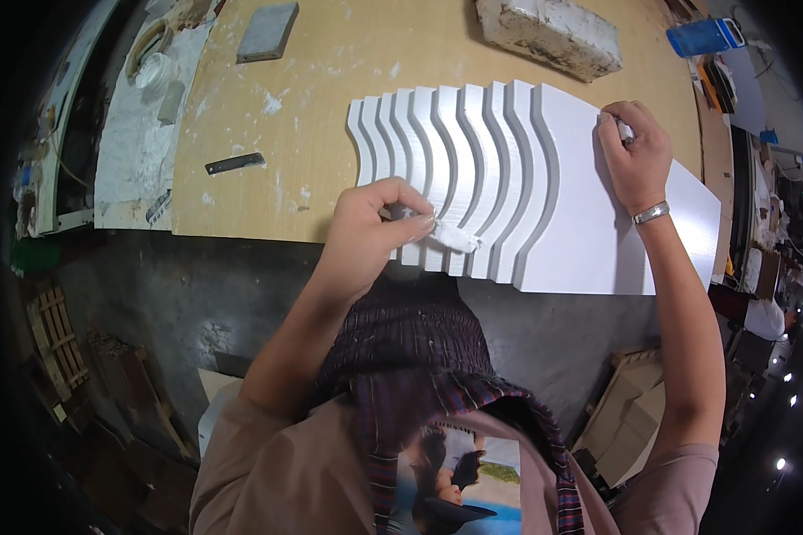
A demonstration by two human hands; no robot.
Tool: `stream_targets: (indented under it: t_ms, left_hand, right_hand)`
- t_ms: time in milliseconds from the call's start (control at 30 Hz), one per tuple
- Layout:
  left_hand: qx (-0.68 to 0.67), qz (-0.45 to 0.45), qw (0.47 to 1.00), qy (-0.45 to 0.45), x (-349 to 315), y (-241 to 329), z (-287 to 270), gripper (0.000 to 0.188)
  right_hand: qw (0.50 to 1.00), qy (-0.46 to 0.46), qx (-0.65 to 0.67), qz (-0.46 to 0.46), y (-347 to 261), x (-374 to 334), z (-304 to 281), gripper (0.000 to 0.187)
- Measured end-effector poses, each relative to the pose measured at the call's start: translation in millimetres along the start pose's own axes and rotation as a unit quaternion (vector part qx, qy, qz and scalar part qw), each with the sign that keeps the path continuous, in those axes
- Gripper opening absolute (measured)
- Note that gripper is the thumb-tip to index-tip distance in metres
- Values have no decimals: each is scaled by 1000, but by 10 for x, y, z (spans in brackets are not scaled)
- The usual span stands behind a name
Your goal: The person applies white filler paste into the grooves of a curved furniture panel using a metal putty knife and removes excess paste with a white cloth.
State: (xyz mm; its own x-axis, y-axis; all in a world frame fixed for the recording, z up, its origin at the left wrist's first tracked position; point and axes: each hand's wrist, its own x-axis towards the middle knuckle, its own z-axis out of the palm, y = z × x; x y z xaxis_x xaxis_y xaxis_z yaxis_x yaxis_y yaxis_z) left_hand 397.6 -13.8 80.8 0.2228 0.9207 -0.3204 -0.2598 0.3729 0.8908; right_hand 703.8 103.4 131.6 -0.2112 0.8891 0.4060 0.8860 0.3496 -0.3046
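Note:
Several white boards point(598, 214) with wavy edges lie overlapping like steps on the table. My left hand point(375, 218) is closed over their near left part, pinching a small flat piece smeared with white point(456, 238). Its far end lies over the stepped edges; I cannot tell whether it is a scraper or a folded cloth. At the upper right, my right hand point(638, 147) is curled on the top board near its far edge. A bit of something whitish point(625, 132) shows between its fingers, too covered to name.
The boards rest on a pale wooden table point(285, 116) with white smears. On it are a black strip point(235, 163), a grey block point(268, 32) and a stained white block point(553, 36). A blue container point(700, 37) is at the far right. Cardboard point(629, 419) stands below, right.

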Motion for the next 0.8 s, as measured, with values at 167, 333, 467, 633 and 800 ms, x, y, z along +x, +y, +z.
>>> stream_targets:
  t_ms: [167,333,467,633,800]
  left_hand:
    - [14,3,1000,15,28,34,-14,8]
    - [2,33,999,22,35,39,49,9]
    - [15,38,999,-8,39,114,129,9]
    - [23,41,999,-16,98,138,217,9]
    - [92,83,991,45,98,144,95,8]
  right_hand:
    - [1000,-1,-9,-2,27,-5,0,15]
    - [1000,3,-5,0,-6,-4,4,15]
    - [1000,3,-3,-2,-5,-11,-3,14]
    - [1000,8,6,-8,-8,5,12,14]
    - [1000,4,-3,3,4,6,-4,14]
